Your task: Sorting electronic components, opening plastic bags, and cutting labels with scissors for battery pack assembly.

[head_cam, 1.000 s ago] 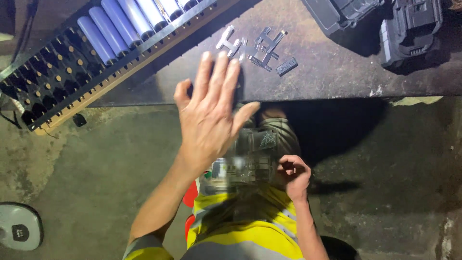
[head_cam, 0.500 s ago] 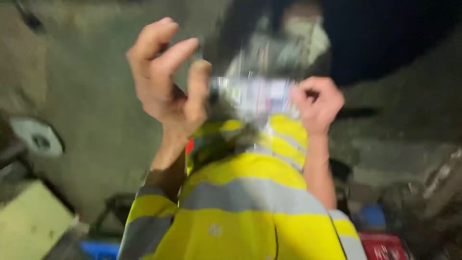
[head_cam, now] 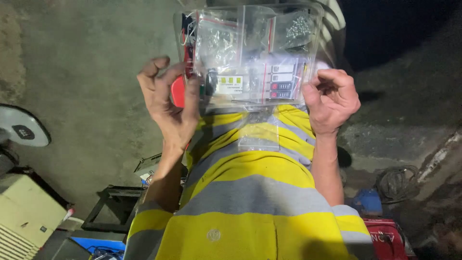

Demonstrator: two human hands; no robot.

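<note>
1. I see the clear plastic bag [head_cam: 248,53] of small parts held up before the chest, flat toward the camera so its contents show.
2. My left hand [head_cam: 168,103] pinches its left edge, fingers curled.
3. My right hand [head_cam: 331,98] grips the right edge, fingers folded.

The floor [head_cam: 82,72] was rough grey concrete, lit brightly on the left and falling into deep shadow at the far right. A beige box [head_cam: 26,216] and a dark metal frame [head_cam: 113,207] stood near left, and a coiled cable [head_cam: 397,183] lay near right beside a red case [head_cam: 387,238].
</note>
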